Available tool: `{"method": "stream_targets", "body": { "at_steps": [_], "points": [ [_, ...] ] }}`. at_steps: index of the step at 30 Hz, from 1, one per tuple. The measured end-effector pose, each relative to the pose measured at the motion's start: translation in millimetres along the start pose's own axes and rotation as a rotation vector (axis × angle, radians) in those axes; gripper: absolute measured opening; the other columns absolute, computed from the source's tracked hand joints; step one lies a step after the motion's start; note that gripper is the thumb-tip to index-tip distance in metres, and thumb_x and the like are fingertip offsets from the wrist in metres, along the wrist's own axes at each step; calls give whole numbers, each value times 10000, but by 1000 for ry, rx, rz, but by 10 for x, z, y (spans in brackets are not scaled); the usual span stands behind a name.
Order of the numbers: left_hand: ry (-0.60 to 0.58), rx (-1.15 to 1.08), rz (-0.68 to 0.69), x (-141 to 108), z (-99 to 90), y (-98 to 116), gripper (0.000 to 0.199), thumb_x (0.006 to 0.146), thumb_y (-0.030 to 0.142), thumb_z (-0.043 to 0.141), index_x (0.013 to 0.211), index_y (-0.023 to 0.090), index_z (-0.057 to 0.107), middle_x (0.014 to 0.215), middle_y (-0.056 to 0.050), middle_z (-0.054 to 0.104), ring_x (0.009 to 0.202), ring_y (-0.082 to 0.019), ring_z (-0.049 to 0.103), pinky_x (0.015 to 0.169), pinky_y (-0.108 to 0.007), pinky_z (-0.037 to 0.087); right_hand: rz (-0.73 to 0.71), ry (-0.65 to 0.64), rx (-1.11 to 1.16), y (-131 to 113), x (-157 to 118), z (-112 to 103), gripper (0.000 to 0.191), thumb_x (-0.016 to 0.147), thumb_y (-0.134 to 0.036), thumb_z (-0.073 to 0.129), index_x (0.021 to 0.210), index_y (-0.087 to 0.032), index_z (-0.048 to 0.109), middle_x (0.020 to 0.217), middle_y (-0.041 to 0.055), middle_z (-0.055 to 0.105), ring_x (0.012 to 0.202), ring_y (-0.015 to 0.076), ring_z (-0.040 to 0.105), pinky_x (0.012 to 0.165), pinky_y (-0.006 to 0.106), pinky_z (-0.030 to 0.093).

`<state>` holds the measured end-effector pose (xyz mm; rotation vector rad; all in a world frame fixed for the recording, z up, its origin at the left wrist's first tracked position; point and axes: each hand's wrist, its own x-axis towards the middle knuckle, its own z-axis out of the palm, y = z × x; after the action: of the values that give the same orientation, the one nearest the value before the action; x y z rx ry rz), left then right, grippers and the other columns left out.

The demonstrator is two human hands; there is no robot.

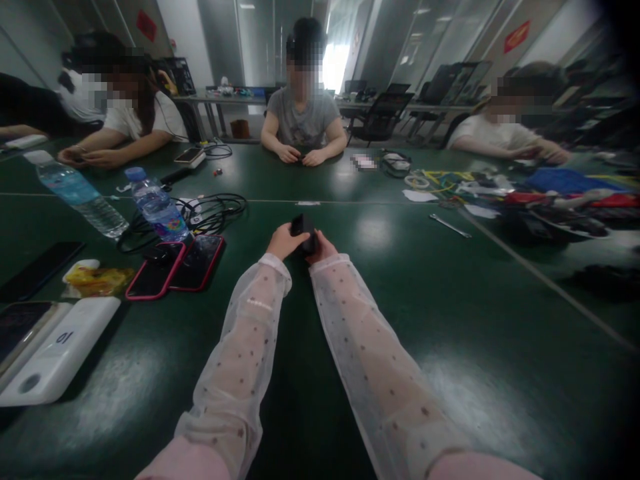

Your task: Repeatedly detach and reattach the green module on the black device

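Both my arms, in sheer dotted sleeves, stretch forward over the dark green table (400, 300). Between my hands is a small black box-shaped object (304, 233); its exact kind is not clear. My left hand (285, 242) grips it from the left, thumb lying across its near side. My right hand (324, 247) closes around its right side, with most of the fingers hidden behind it. To the left of my hands lie two phones in pink-red cases, one phone (200, 262) partly beside the other phone (154, 275), which has a small black item on its top end.
Water bottles (83, 193) (157, 203) and coiled black cables (220, 210) stand or lie left. A white power bank (63, 350) and a yellow packet (100, 279) are nearer. A wrench (450, 225) and a cluttered pile (565, 197) lie right. Several people sit opposite.
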<state>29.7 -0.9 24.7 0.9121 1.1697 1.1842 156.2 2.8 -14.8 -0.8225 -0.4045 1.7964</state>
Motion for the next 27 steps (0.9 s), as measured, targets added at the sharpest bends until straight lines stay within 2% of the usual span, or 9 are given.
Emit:
{"method": "stream_targets", "body": {
  "at_steps": [4, 7, 10, 12, 14, 16, 19, 23, 27],
  "points": [
    [80, 559, 250, -126, 64, 139, 449, 639, 286, 808, 1057, 178, 686, 1113, -130, 687, 1116, -288, 596, 959, -376, 426, 26, 10, 34, 11, 99, -61, 307, 971, -382, 401, 1044, -208, 643, 750, 6, 721, 751, 175, 698, 788, 332, 585],
    [106, 595, 323, -138, 50, 232, 480, 655, 314, 784, 1096, 160, 672, 1123, -142, 674, 1081, -288, 607, 944, -382, 426, 30, 4, 66, 11, 139, -101, 288, 974, -364, 401, 1050, -214, 635, 762, 7, 726, 730, 170, 693, 684, 312, 594],
    [85, 308, 279, -107, -4, 288, 412, 686, 283, 739, 1073, 165, 665, 1077, -102, 681, 1012, -238, 628, 888, -333, 460, 1, -30, 131, 14, 145, -113, 265, 979, -342, 398, 1046, -214, 620, 814, 26, 736, 746, 180, 699, 624, 310, 596],
    [30, 33, 149, -106, -47, 292, 330, 734, 286, 693, 1040, 164, 661, 991, -72, 692, 922, -201, 644, 821, -299, 487, 7, -8, 163, 12, 140, -113, 261, 983, -343, 395, 1039, -204, 610, 787, 29, 731, 720, 185, 698, 603, 315, 598],
    [-72, -243, -39, -126, -91, 250, 308, 806, 381, 637, 1009, 151, 659, 881, -68, 693, 823, -194, 654, 756, -301, 508, 20, -11, 187, 7, 129, -113, 297, 994, -360, 366, 1047, -188, 602, 788, 38, 731, 716, 183, 701, 593, 310, 600],
    [-179, -468, -196, -143, -131, 157, 484, 866, 574, 513, 993, 129, 657, 817, -93, 686, 770, -209, 660, 721, -324, 520, 28, -62, 207, 1, 116, -118, 361, 1006, -372, 313, 1075, -162, 598, 844, 59, 737, 752, 178, 709, 610, 300, 603],
    [-132, -662, -307, -117, -182, -35, 662, 875, 703, 361, 989, 115, 643, 741, -80, 668, 682, -180, 648, 675, -299, 522, 31, -131, 216, -5, 106, -136, 415, 1011, -374, 276, 1116, -123, 590, 918, 86, 738, 807, 176, 716, 664, 291, 609],
    [-153, -795, -296, -6, -239, -215, 680, 908, 675, 295, 1143, 125, 618, 743, -52, 665, 659, -144, 637, 667, -260, 511, 14, -142, 193, -5, 114, -155, 400, 1008, -365, 289, 1182, -129, 562, 934, 87, 738, 829, 173, 716, 683, 291, 608],
    [-171, -823, -273, 59, -273, -259, 695, 897, 685, 306, 1206, 137, 601, 754, -45, 666, 670, -148, 637, 681, -268, 509, 18, -127, 182, -21, 84, -126, 401, 1015, -347, 261, 1199, -139, 550, 899, 81, 740, 787, 162, 711, 642, 273, 606]
  ]
}}
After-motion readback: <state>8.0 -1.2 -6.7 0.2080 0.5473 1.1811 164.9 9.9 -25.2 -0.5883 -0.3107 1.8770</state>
